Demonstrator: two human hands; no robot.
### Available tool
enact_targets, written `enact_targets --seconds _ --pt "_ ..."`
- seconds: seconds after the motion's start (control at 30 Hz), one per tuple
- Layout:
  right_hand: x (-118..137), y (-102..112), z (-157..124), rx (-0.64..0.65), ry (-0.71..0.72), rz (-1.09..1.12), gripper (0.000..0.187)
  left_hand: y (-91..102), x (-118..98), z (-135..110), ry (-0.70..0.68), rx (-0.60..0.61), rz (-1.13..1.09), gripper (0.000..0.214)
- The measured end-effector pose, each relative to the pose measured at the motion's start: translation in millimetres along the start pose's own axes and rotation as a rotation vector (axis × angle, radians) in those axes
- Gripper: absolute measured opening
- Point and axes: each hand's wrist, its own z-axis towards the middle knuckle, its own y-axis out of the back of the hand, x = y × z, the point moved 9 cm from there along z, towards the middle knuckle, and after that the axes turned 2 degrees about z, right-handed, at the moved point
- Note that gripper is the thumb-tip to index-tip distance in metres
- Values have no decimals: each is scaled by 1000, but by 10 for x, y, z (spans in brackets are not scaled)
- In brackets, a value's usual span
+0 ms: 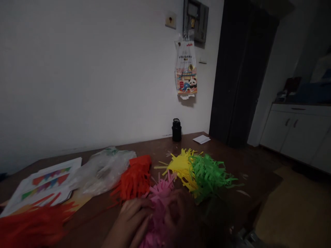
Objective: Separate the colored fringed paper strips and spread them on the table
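Note:
A bunch of pink fringed paper (159,213) lies at the front of the brown table, between my two hands. My left hand (134,218) is closed on its left side, fingers bent over the strips. From the right, my right hand (181,212) curls its fingers against the same bunch, in dim light. Just behind are a red fringed paper bunch (138,177), a yellow one (182,165) and a green one (210,174), the last two touching each other.
At the left lie more red strips (31,224), printed sheets (49,179) and a crumpled clear plastic bag (103,170). A black bottle (176,131) and a white card (201,139) are near the wall. A printed bag (186,69) hangs above.

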Motion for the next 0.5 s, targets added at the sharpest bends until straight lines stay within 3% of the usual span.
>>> enact_targets --seconds 0.2,0.37,0.5 --pt "371 -37 22 90 203 24 52 45 -89 9 -89 -44 57 24" --pt "394 -95 40 152 242 -108 54 48 -275 3 -281 -35 194 19" --pt "304 -127 38 183 291 -80 39 38 -397 -17 -374 41 285 22"
